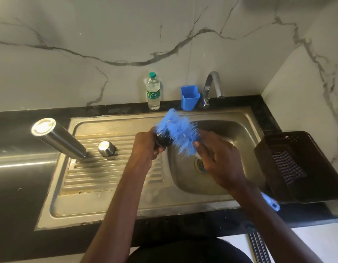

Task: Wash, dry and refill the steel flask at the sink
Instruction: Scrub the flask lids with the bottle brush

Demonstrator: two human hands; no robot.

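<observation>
The steel flask stands upside down on the ribbed drainboard, leaning toward the left. A small steel cup lid rests beside it. Over the left rim of the basin, my left hand grips a small dark cap. My right hand holds a blue bottle brush; its bristles press against the cap. The brush's blue handle end sticks out below my right forearm.
A plastic water bottle with a green cap and a blue holder stand at the back by the tap. A dark plastic basket sits at the right of the sink. The drain lies beneath my right hand.
</observation>
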